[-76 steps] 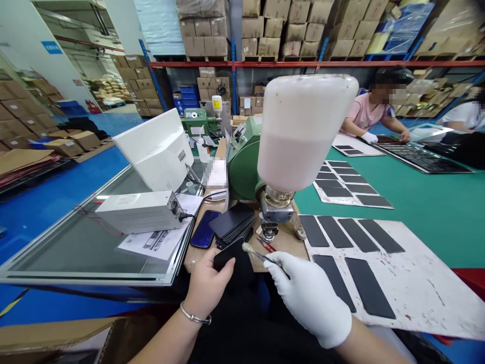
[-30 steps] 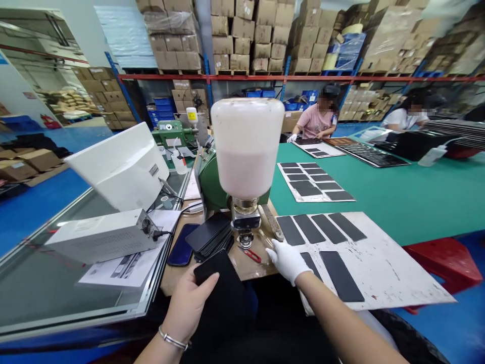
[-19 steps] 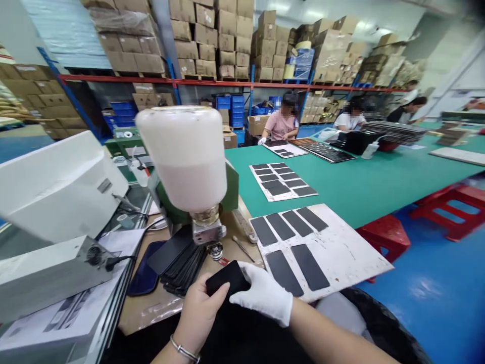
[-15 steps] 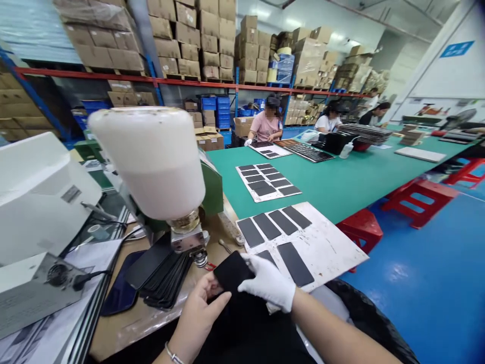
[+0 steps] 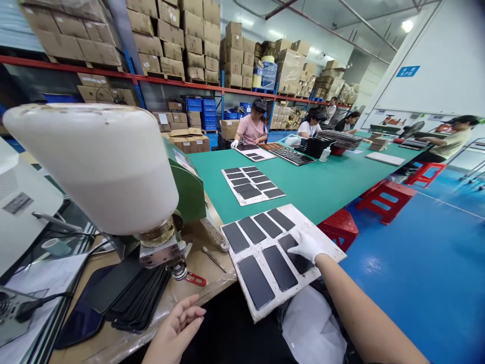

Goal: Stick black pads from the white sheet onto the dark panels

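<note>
White-gloved R hand (image 5: 307, 246) is laid flat, fingers spread, on a black panel (image 5: 300, 263) in the head view, the only view given. Nothing is gripped by it. That panel is set at the right end of the near row on a white board (image 5: 328, 251), w/ two more panels beside it to the left and four in the row behind. All are laid flat and apart from each other. The board is placed at the near corner of the green table (image 5: 322, 182), its near edge jutting out past the bench (image 5: 172, 301).

L hand (image 5: 178, 326) is bare, held open w/ fingers loosely curled, and empty, just off the bench edge at bottom centre. Nearest to it, a stack (image 5: 132, 298) of black panels is fanned out on the bench, partly under the nozzle (image 5: 162, 253) of a white jar (image 5: 94, 162) mounted by a green machine (image 5: 187, 184). A red-handled tool (image 5: 196, 278) is laid between stack and board. A dark phone (image 5: 81, 318) is seen left of the stack; whether they touch cannot be told.

Further back a 2nd board (image 5: 252, 184) w/ panels is laid on the table. Other people are seated at the far end, one in pink (image 5: 252, 129), well apart from both hands. Red stools (image 5: 339, 227) are stood beside the table on the blue floor (image 5: 417, 263).
</note>
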A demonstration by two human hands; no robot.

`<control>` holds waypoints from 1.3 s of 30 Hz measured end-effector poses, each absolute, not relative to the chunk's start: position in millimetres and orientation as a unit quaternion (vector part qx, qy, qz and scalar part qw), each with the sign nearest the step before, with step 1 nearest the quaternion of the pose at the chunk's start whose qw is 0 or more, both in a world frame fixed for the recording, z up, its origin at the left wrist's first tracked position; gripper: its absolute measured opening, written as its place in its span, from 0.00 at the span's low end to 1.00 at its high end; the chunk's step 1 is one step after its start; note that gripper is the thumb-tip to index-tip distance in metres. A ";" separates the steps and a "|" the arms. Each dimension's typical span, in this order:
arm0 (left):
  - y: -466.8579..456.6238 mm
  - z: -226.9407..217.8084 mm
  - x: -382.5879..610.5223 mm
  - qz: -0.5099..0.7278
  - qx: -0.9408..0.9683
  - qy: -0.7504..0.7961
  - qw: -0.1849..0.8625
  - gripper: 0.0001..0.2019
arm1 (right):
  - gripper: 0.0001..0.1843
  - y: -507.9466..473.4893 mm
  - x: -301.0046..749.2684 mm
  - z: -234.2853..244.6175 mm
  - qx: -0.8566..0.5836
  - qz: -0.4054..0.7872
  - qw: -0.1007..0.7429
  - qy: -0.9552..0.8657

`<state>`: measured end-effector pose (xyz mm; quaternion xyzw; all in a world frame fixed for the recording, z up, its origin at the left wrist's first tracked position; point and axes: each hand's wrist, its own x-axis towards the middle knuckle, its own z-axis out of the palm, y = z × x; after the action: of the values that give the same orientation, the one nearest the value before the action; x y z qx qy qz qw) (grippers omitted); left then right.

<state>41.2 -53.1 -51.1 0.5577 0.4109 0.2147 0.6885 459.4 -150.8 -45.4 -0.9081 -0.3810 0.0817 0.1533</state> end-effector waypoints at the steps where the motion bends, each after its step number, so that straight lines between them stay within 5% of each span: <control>1: -53.1 -47.4 39.5 0.211 0.559 0.418 0.684 0.27 | 0.29 -150.4 458.2 -44.4 -0.909 0.070 0.154 -0.381; 7: -30.8 -12.8 4.8 0.266 0.601 0.486 0.576 0.23 | 0.32 -128.0 418.7 -32.4 -0.873 0.057 0.187 -0.447; 11: 6.6 17.3 -26.6 0.368 0.728 0.499 0.292 0.13 | 0.32 -100.5 342.5 -31.8 -0.796 0.120 0.206 -0.556; 15: 39.9 30.8 -41.5 0.255 0.811 0.514 0.116 0.13 | 0.31 -94.2 254.5 -29.3 -0.673 0.239 0.203 -0.670; 20: 58.8 18.7 -46.0 0.155 0.813 0.534 0.173 0.15 | 0.27 -106.1 185.3 -24.6 -0.551 0.315 0.196 -0.747; 35: 37.5 37.6 -69.5 0.251 0.763 0.537 0.257 0.11 | 0.16 -107.2 164.7 -16.5 -0.555 0.450 0.238 -0.658; 39: -7.6 37.0 -82.6 0.275 0.714 0.459 0.451 0.14 | 0.22 -100.0 165.3 -12.8 -0.538 0.526 0.330 -0.570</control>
<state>-82.6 -7.6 37.0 0.7140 0.4593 0.2749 0.4513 165.3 -100.0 -12.8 -0.5383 -0.5701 0.5255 0.3301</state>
